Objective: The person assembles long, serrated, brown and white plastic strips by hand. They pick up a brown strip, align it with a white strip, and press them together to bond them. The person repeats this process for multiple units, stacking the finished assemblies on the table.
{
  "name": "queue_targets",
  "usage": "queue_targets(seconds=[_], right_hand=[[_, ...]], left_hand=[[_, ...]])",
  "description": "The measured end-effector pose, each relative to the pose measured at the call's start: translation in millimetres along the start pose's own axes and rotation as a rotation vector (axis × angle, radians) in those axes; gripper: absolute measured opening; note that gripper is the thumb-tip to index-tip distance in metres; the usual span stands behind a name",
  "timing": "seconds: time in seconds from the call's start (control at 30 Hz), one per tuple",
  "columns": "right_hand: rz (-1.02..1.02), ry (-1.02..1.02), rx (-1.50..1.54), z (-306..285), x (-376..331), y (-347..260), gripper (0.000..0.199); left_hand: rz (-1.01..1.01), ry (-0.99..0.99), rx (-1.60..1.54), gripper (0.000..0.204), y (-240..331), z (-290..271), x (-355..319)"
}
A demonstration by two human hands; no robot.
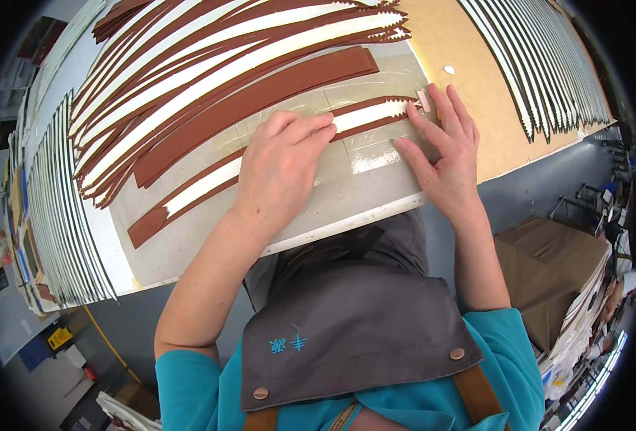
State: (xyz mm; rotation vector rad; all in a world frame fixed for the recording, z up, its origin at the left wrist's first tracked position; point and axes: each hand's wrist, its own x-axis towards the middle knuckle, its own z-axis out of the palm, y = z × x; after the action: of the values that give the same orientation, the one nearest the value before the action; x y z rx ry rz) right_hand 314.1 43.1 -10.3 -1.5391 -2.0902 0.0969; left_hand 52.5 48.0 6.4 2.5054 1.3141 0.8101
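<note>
A long reddish-brown strip (364, 118) with a white layer down its middle lies flat on a clear sheet before me. Zigzag cuts show in the white at its right end; its left end is plain brown. My left hand (278, 165) is closed, thumb and finger pinched together over the strip's middle, which it partly hides. Fingers spread, my right hand (447, 147) rests at the strip's right end, its index fingertip touching the zigzag part. Beside that fingertip is a small pale pink piece (423, 100).
A stack of plain brown strips (260, 108) lies just beyond, with a pile of brown-and-white strips (253, 61) behind it. Dark-edged white strips (530, 72) stand in a row at far right; similar strips (66, 208) are at left. A small white bit (449, 70) lies on the tan board.
</note>
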Motion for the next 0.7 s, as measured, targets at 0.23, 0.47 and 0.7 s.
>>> queue_targets(seconds=[0.23,0.47,0.7], right_hand=[[-0.025,-0.043,0.052,-11.4,9.8,-0.6,0.051],[-0.208,-0.202,-0.103,-23.4,61.4,4.1,0.038],[0.419,-0.266,0.722,-24.5,55.1,-36.8,0.036]], left_hand=[[-0.02,0.05,0.011,0.038,0.9,7.4,-11.9],[-0.022,0.047,0.065,0.041,8.2,7.9,-20.0],[0.012,0.034,-0.039,0.029,-9.3,9.1,-13.1]])
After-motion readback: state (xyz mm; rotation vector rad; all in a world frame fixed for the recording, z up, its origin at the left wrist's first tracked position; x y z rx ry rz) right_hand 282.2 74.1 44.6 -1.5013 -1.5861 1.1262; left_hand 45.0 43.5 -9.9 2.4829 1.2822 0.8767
